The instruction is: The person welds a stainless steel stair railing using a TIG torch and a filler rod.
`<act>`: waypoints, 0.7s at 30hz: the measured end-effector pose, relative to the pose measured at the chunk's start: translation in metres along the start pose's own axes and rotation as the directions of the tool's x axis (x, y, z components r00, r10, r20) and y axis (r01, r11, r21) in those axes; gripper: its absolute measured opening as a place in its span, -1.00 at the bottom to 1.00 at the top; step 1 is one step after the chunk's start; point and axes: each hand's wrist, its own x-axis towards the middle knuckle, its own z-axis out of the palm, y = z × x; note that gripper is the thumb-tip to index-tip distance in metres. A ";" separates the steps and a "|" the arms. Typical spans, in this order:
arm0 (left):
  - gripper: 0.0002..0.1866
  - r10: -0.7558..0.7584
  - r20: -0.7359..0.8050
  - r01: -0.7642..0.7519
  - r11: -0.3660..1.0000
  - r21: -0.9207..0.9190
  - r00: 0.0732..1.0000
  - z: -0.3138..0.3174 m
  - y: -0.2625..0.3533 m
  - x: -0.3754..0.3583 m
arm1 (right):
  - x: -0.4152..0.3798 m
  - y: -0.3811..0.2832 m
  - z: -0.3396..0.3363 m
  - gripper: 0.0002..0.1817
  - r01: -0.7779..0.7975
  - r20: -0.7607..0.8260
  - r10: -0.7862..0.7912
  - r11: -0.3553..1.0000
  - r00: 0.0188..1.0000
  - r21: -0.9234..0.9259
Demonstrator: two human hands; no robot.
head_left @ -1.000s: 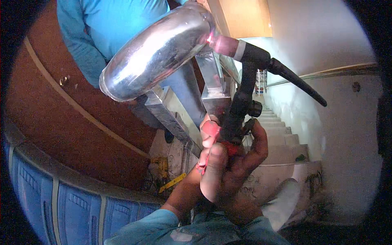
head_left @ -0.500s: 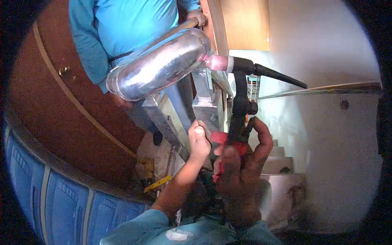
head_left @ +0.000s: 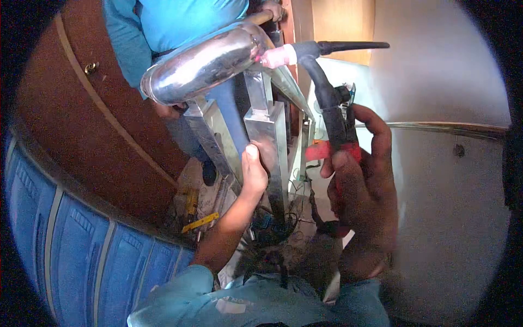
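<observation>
My right hand (head_left: 364,180) is closed around a TIG welding torch (head_left: 329,98) with a black body and red tape at its grip. The torch's pink nozzle (head_left: 279,56) points left at the end of a shiny curved metal pipe (head_left: 204,68), with a small pink spot of light beside its tip. My left hand (head_left: 255,171) grips the side of an upright square metal post (head_left: 267,131) below the pipe; its thumb shows, the other fingers are mostly hidden. A second square post (head_left: 207,122) stands to the left under the pipe.
A person in a blue shirt (head_left: 190,22) stands behind the pipe, one hand (head_left: 271,10) at a wooden rail. Blue panels (head_left: 76,234) line the lower left, with a brown door (head_left: 60,120) behind. A yellow tool (head_left: 200,222) and cables lie on the floor. A handrail (head_left: 447,128) runs along the right wall.
The pipe and posts sit higher in view. My right hand and the torch have shifted up and my right hand also rightward; the nozzle stays close to the pipe. My left hand remains on the post.
</observation>
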 end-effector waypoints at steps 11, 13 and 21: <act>-0.34 0.034 -0.082 -0.034 0.999 0.000 0.996 0.007 0.003 -0.004 | 0.038 -0.012 -0.036 -0.35 -0.051 0.151 0.044 0.998 0.988 0.039; -0.34 0.051 -0.108 -0.049 0.999 0.020 0.993 0.009 0.002 -0.004 | 0.047 -0.008 -0.039 -0.33 -0.025 0.181 0.012 0.997 0.983 0.068; -0.35 0.056 -0.103 -0.051 0.997 0.049 0.993 0.007 0.007 -0.009 | 0.074 -0.004 -0.048 -0.20 0.059 0.226 -0.074 0.996 0.971 0.070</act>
